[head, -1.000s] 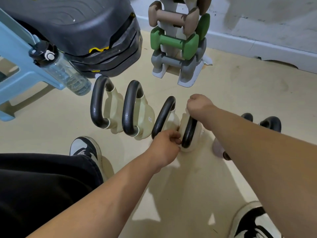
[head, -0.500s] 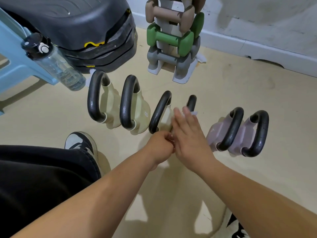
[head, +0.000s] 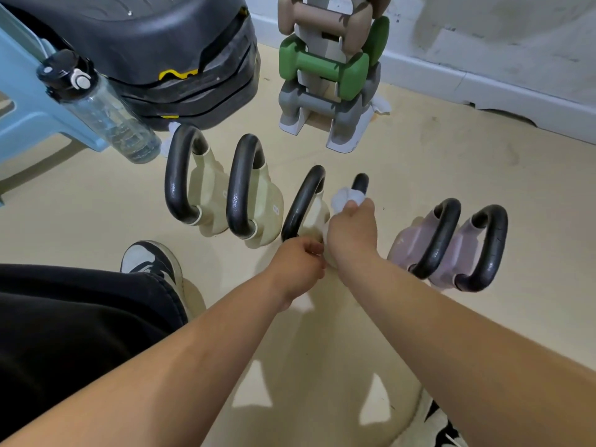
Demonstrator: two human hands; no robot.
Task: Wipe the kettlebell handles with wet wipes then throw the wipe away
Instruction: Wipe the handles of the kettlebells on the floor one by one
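Note:
Several kettlebells with black handles stand in a row on the floor. My right hand (head: 353, 232) is closed around a white wet wipe (head: 345, 196) and presses it on the handle of the fourth kettlebell (head: 360, 182), most of which my hand hides. My left hand (head: 298, 258) is closed at the lower end of that kettlebell, next to the third kettlebell's handle (head: 303, 201). Two cream kettlebells (head: 206, 195) stand to the left and two lilac ones (head: 448, 240) to the right.
A dumbbell rack (head: 325, 75) stands behind the row. A black step platform (head: 180, 53), a clear water bottle (head: 103, 111) and a blue stool (head: 22, 101) are at upper left. My shoe (head: 151, 259) and black trouser leg are at left. A wall skirting (head: 483, 88) runs at the back right.
My right hand left the top of the fourth handle, opened flat, and now grips the wipe on the handle's upper part. The left hand stayed put. The lilac kettlebells came into view.

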